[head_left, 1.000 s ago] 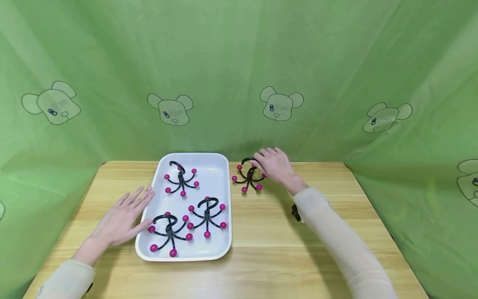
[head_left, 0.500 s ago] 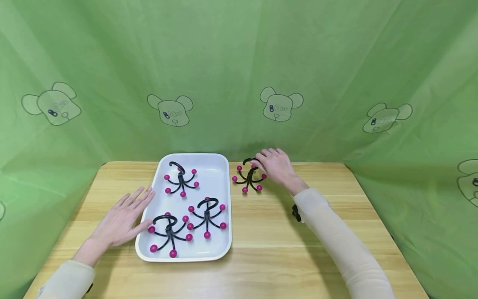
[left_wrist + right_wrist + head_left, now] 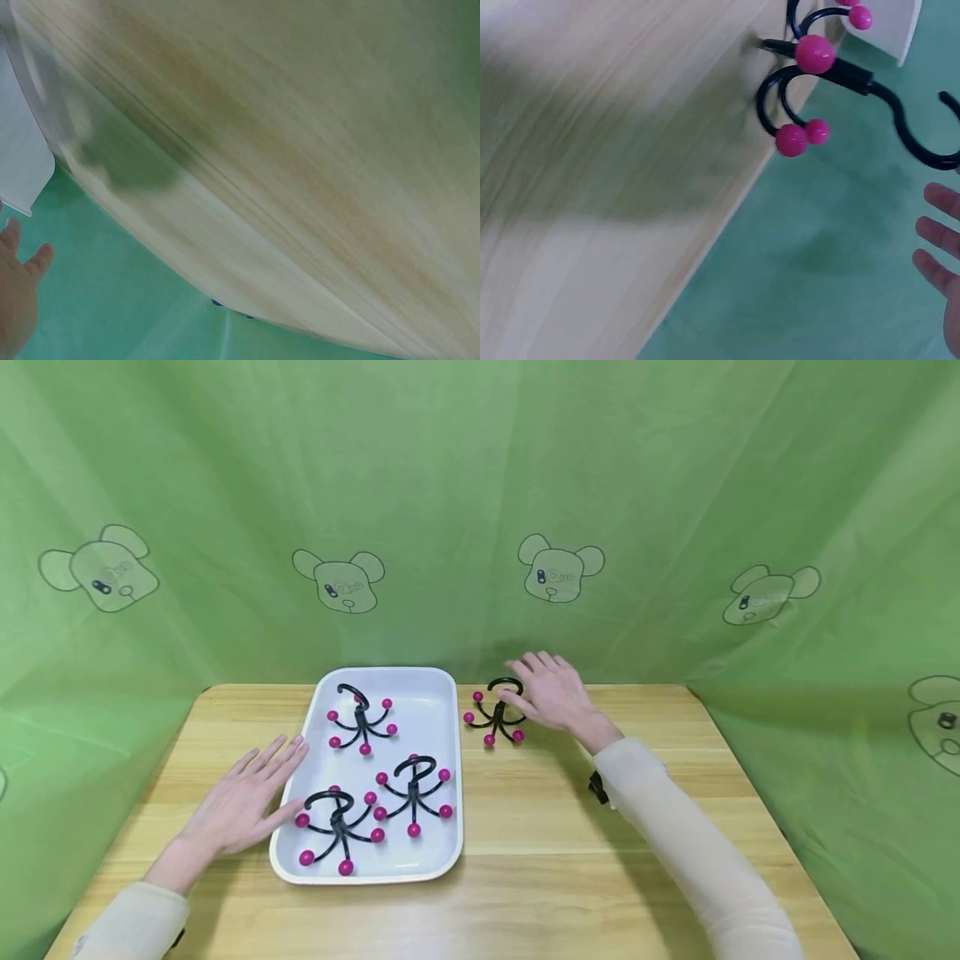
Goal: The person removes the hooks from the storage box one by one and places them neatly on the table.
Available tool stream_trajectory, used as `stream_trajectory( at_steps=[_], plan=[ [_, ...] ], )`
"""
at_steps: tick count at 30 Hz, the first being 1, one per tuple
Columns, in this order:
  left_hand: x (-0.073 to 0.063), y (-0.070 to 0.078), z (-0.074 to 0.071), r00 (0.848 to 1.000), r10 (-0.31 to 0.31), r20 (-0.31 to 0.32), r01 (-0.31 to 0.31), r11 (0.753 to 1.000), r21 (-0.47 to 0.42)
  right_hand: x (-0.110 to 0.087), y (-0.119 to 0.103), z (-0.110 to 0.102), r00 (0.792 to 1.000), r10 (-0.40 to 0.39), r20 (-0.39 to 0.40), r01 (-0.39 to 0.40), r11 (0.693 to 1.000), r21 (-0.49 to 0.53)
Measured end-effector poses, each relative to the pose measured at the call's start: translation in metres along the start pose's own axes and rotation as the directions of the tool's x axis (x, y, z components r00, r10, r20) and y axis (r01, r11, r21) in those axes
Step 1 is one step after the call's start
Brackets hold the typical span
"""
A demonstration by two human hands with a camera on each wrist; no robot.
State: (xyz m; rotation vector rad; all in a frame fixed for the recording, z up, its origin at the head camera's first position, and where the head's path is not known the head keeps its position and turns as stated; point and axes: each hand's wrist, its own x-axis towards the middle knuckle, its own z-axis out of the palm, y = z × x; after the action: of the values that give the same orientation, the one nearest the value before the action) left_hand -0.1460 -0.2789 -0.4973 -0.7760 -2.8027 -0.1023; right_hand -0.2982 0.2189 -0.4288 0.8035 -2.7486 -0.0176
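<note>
A black hanger with a curled hook and several arms tipped with pink balls [image 3: 498,714] stands upright on the table at the back, right of the tray. My right hand [image 3: 553,695] is just beside its hook, fingers apart and thumb overlapping the hook in the head view. In the right wrist view, the hanger's hook [image 3: 911,142] shows above the spread fingertips [image 3: 939,196]. My left hand [image 3: 236,802] lies with straight fingers at the left rim of the white tray [image 3: 458,752]. Three similar hangers stand inside the tray: one at the back [image 3: 362,717], one front right [image 3: 413,791], one front left [image 3: 338,822].
The wooden table [image 3: 585,877] stretches right and in front of the tray, its back edge against a green curtain [image 3: 450,527] with bear-head prints. The curtain also encloses both sides. In the left wrist view, a corner of the tray [image 3: 22,150] appears at the left.
My right hand has let go of the hanger's hook, its thumb and fingers spreading apart. The hanger stays in place beside the tray. The left hand has not moved.
</note>
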Motion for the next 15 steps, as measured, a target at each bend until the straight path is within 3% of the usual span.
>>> stream_trajectory(
  at_steps=[15],
  plan=[
    [0.0, 0.001, -0.001, 1.0, 0.007, -0.002, -0.007, 1.0, 0.016, -0.008, -0.03, -0.032, 0.997, -0.069, 0.019, 0.069, 0.997, 0.022]
  ],
)
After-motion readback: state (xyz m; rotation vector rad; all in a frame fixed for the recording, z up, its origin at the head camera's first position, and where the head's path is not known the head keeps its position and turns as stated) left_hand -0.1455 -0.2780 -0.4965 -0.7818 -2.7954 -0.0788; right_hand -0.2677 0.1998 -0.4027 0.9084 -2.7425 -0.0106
